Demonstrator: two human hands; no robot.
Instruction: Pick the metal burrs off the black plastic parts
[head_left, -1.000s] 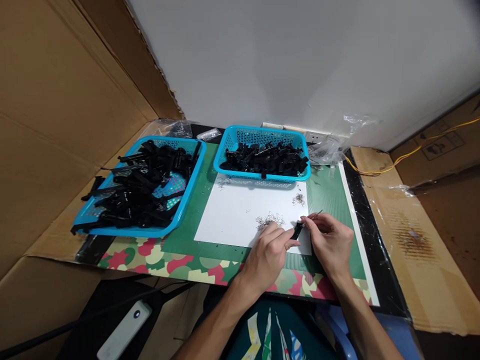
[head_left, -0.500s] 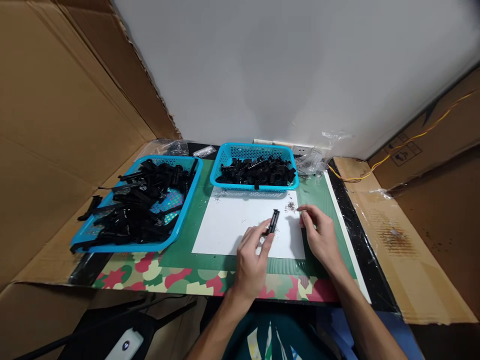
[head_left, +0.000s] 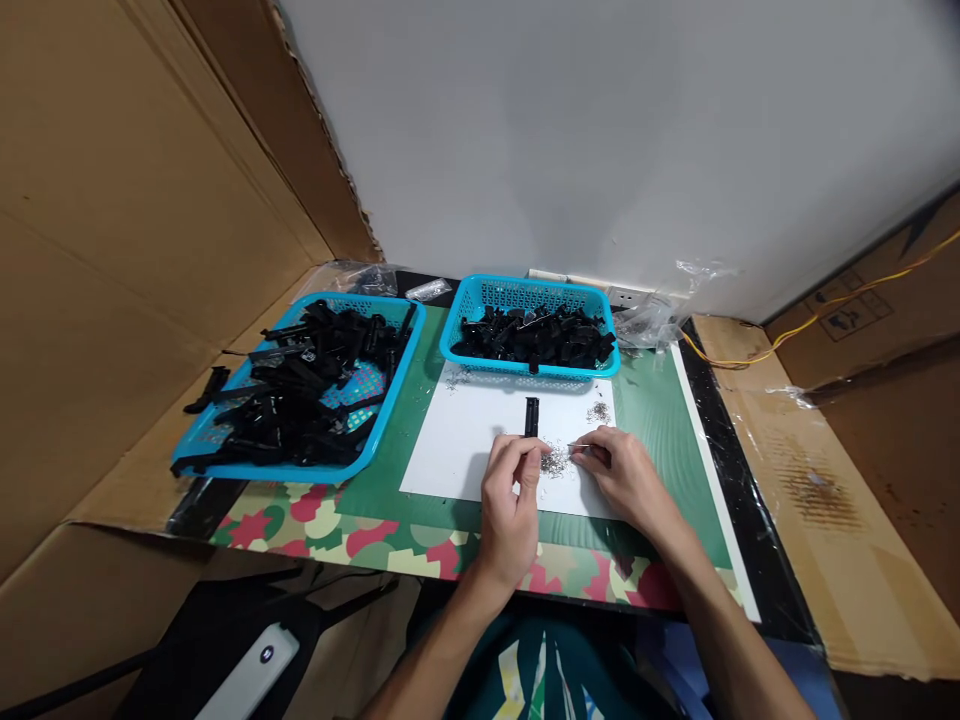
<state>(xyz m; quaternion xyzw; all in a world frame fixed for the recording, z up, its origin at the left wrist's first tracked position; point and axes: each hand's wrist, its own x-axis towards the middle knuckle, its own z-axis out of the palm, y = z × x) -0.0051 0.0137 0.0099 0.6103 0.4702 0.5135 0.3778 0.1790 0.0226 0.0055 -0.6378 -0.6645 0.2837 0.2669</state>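
Note:
My left hand [head_left: 511,495] is closed around the lower end of a slim black plastic part [head_left: 532,415], which points away from me over the white sheet [head_left: 442,450]. Its lower end is hidden behind my fingers. My right hand [head_left: 621,470] pinches a small, thin metal piece [head_left: 576,446], too small to name exactly. Between both hands lies a loose pile of tiny silvery metal bits [head_left: 555,461]. A smaller, darker pile of tiny metal pieces [head_left: 598,412] sits beyond my right hand.
A blue basket [head_left: 442,345] heaped with small black parts stands behind the sheet. At left, a larger blue basket [head_left: 375,440] holds long black parts. Clear plastic bags [head_left: 649,322] lie by the wall. Cardboard walls [head_left: 150,200] flank the table; a yellow cable [head_left: 795,335] runs at right.
My right hand has moved left and nearer from the darker pile to the silvery pile, now pinching a metal piece. The black part has turned from tilted to nearly straight. The view has shifted slightly.

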